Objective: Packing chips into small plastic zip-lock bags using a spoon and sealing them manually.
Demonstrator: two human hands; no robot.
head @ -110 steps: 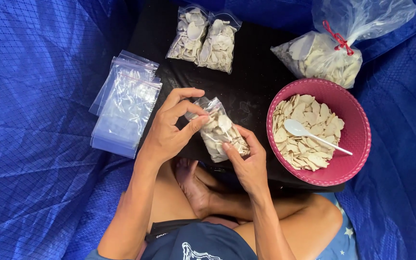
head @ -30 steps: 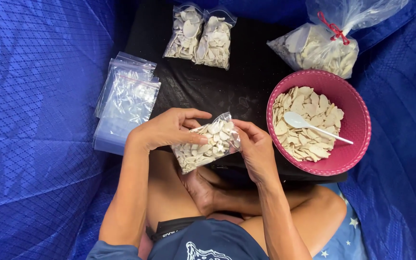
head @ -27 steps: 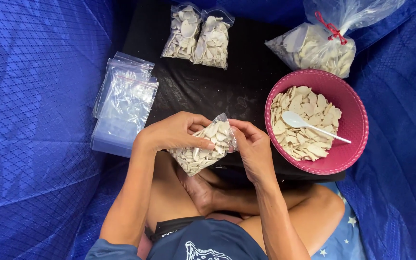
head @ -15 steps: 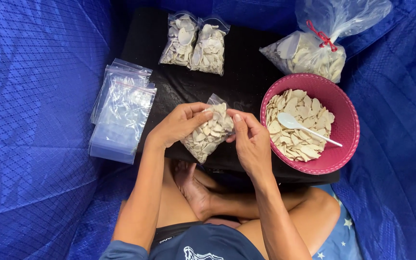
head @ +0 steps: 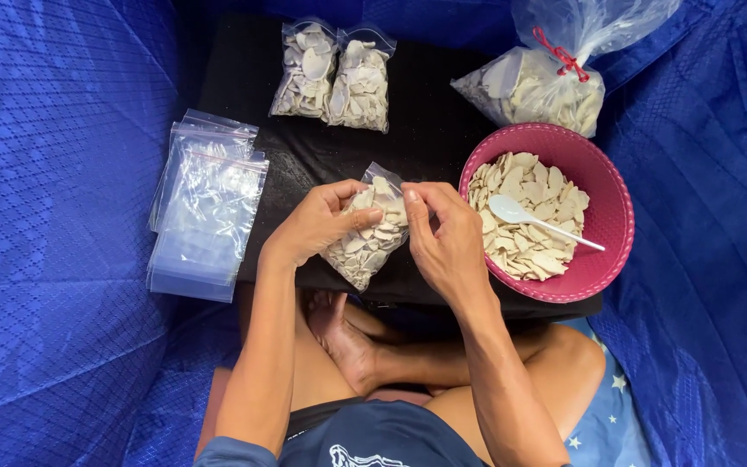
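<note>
Over the near edge of the black desk, both hands grasp one small clear bag of pale chips. Left hand: fingers curled over the bag's left side, thumb on top. Right hand: fingertips pinching the bag's upper right corner. Bag tilted, mouth end away from the person. Pink bowl just right of the right hand, holding loose chips and a white spoon. Stack of empty clear bags left. Two filled bags at far edge; large tied bag behind the bowl.
</note>
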